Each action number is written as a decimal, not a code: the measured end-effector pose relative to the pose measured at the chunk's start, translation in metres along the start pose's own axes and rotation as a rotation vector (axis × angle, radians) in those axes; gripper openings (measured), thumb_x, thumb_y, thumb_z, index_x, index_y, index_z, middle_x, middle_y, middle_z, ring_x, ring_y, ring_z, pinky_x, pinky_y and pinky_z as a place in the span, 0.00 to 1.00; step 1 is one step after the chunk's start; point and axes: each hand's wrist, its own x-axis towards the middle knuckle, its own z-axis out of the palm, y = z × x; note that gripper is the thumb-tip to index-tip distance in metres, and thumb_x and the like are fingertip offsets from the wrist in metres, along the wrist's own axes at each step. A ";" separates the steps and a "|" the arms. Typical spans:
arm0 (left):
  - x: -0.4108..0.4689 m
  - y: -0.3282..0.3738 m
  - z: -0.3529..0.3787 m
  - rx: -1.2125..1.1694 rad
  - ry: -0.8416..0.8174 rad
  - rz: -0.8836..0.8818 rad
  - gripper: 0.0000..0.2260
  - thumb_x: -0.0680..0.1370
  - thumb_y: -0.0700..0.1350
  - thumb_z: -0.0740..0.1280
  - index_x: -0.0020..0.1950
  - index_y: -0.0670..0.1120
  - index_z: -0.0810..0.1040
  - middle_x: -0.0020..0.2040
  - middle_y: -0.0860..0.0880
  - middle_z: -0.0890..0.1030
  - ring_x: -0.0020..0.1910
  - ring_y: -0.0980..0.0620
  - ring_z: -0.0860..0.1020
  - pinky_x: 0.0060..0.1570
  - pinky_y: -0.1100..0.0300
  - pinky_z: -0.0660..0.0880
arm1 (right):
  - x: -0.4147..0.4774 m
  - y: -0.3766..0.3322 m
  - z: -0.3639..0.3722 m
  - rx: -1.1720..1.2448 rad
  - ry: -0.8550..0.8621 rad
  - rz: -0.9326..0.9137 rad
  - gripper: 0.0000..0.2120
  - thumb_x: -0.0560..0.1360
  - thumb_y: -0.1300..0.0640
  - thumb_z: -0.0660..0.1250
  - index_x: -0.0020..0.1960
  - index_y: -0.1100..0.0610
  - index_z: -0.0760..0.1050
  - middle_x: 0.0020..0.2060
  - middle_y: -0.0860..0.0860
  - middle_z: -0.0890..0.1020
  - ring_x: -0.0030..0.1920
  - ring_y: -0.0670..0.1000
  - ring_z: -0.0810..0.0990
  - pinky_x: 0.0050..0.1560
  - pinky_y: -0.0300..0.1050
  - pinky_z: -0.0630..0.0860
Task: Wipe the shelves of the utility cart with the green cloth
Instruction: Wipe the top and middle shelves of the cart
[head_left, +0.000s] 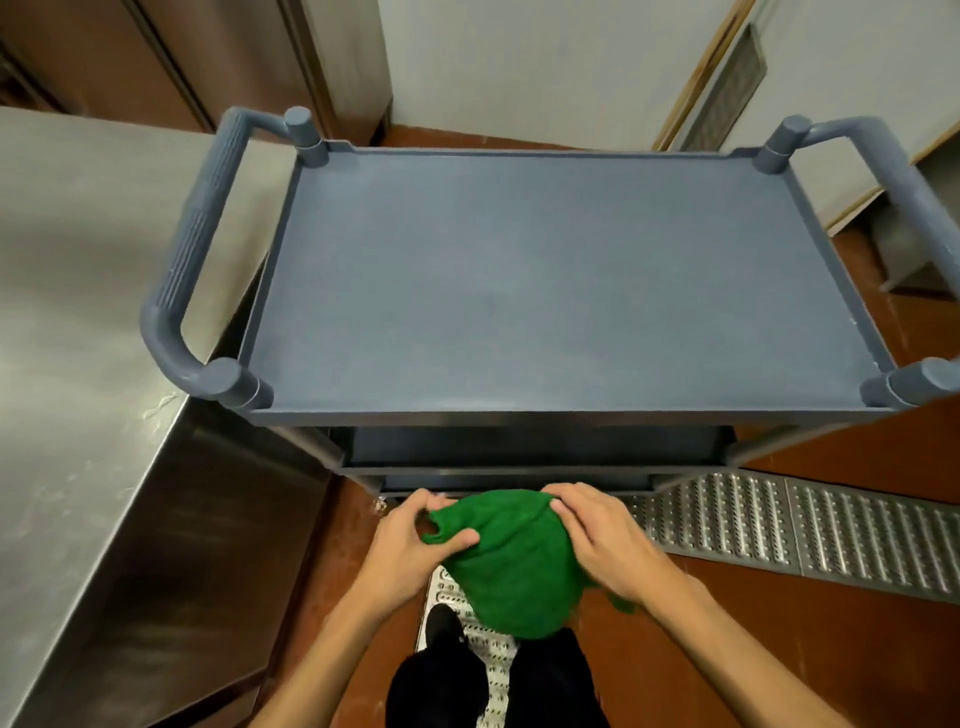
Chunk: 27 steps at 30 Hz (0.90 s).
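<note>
Bunched up close, the green cloth hangs above the floor, just short of the grey-blue utility cart, which stands beside a steel counter; the right hand grips the cloth's top edge, the left hand pinches a corner

Soft even light (wide-angle warp)
</note>
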 end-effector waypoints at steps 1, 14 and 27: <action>0.008 -0.010 -0.001 -0.005 0.001 0.021 0.19 0.63 0.68 0.74 0.37 0.58 0.70 0.44 0.59 0.82 0.48 0.62 0.80 0.50 0.59 0.77 | 0.010 0.008 0.007 -0.021 -0.026 -0.017 0.19 0.82 0.45 0.50 0.63 0.51 0.74 0.50 0.48 0.79 0.51 0.46 0.78 0.57 0.46 0.74; 0.168 -0.124 0.005 -0.237 0.201 0.472 0.15 0.70 0.52 0.76 0.39 0.48 0.71 0.34 0.48 0.72 0.33 0.54 0.72 0.33 0.61 0.70 | 0.132 0.105 0.065 -0.554 -0.329 -0.048 0.32 0.65 0.28 0.68 0.65 0.41 0.70 0.58 0.40 0.76 0.59 0.44 0.76 0.55 0.35 0.73; 0.221 -0.161 -0.019 -0.350 0.427 0.555 0.09 0.75 0.45 0.68 0.46 0.43 0.86 0.42 0.42 0.87 0.36 0.47 0.86 0.35 0.58 0.82 | 0.220 0.170 0.111 -0.214 -0.022 -0.123 0.14 0.75 0.45 0.65 0.46 0.55 0.80 0.37 0.54 0.83 0.37 0.51 0.81 0.43 0.45 0.78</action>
